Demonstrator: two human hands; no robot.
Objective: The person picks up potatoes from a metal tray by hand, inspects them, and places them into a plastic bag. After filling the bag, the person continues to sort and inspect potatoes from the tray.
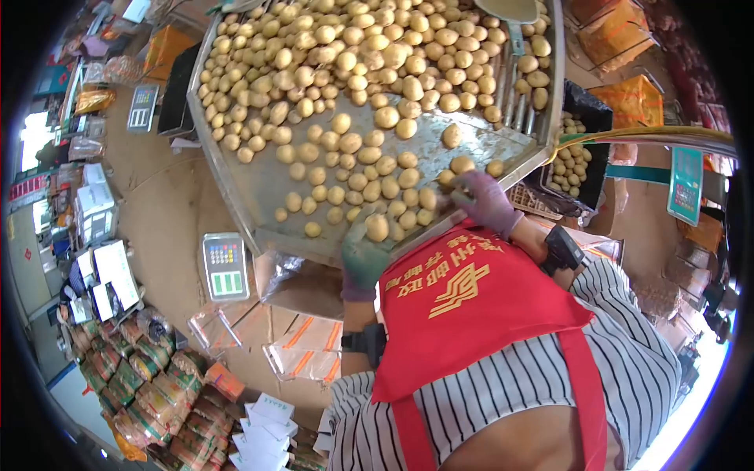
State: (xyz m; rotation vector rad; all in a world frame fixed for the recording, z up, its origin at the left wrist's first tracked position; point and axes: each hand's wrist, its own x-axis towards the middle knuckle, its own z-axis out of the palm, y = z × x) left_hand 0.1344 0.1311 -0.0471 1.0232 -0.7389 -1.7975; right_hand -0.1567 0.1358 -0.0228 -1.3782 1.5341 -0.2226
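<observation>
Many small yellow potatoes (345,144) lie on a metal sorting tray (259,184). They are heaped at the far side and loosely spread near me. My left hand (364,257), in a greyish-green glove, is at the tray's near edge with its fingers curled around a potato (377,228). To the right, my right hand (487,202), in a purple-grey glove, reaches over the near rim. Its bent fingers are apart beside a few potatoes (462,165), and I see none gripped in them.
A black-lined crate (601,118) of potatoes stands right of the tray. Below the near-left rim is an open cardboard box (302,286). A digital scale (225,267) stands at left, another scale (142,108) farther off. Filled bags (149,377) are stacked at lower left.
</observation>
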